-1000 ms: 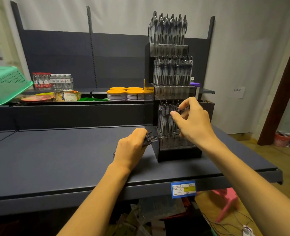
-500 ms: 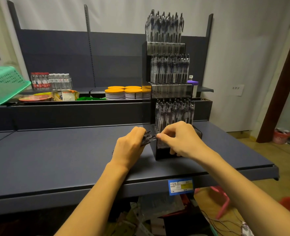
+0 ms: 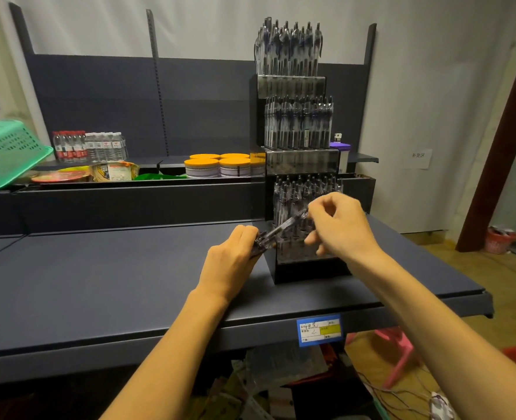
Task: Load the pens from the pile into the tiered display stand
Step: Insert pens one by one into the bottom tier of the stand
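Observation:
A black tiered display stand (image 3: 308, 271) stands on the dark shelf, three levels high, each level packed with upright clear pens (image 3: 297, 122). My left hand (image 3: 232, 262) rests on the shelf just left of the stand's base, closed around a small bundle of pens (image 3: 258, 244). My right hand (image 3: 341, 225) is in front of the lowest tier and pinches one clear pen (image 3: 290, 222) by its upper end. That pen slants down-left, its lower end still among the bundle in my left hand.
The dark shelf (image 3: 99, 283) ends at a front edge with a blue price tag (image 3: 319, 330). Behind, on a higher ledge, are orange-lidded tubs (image 3: 217, 166), water bottles (image 3: 90, 145), food bowls (image 3: 114, 171) and a green basket (image 3: 5, 153). A pink stool (image 3: 399, 353) stands on the floor.
My right hand left the lowest tier, dropped to the bundle in my left hand, and has now drawn one pen up and to the right. My left hand stayed put.

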The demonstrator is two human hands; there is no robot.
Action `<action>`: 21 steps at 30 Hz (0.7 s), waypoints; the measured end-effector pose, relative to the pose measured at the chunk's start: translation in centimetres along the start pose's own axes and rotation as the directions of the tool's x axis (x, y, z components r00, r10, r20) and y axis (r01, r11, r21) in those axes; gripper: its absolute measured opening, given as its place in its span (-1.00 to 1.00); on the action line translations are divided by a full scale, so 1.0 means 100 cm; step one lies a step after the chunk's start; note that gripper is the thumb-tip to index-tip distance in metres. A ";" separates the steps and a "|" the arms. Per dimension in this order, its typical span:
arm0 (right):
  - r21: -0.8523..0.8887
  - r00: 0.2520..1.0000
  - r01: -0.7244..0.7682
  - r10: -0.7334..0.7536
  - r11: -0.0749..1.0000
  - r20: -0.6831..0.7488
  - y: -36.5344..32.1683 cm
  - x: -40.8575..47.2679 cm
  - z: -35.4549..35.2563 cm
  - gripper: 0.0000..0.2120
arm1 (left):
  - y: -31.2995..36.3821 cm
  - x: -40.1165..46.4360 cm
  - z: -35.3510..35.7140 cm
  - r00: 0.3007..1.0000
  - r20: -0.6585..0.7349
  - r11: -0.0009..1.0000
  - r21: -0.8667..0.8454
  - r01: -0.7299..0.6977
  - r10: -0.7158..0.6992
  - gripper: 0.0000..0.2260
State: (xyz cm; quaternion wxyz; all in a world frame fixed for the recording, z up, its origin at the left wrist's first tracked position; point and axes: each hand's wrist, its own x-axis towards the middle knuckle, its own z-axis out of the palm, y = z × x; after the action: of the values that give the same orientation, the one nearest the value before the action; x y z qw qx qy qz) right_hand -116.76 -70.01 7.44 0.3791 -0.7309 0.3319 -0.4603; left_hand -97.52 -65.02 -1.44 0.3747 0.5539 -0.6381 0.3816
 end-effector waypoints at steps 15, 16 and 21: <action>0.027 0.892 0.226 -0.196 0.974 -0.407 -0.015 0.022 -0.029 -0.92 | -0.002 0.000 0.002 1.000 0.000 0.996 0.088 -0.002 0.002 -0.72; 0.012 0.893 0.227 -0.203 0.974 -0.402 -0.014 0.022 -0.029 -0.92 | -0.003 0.000 0.002 1.000 0.000 0.996 0.090 -0.002 0.002 -0.72; -0.075 0.911 0.247 -0.258 0.966 -0.320 -0.011 0.023 -0.022 -0.92 | -0.002 0.000 0.002 1.000 0.004 0.996 0.087 0.008 -0.008 -0.75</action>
State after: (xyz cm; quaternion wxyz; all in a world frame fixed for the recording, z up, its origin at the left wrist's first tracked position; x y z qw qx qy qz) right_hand -117.83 -71.93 9.97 0.2437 -0.6872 0.3005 -0.6149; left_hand -97.33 -65.25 -1.56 0.3505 0.5730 -0.6195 0.4062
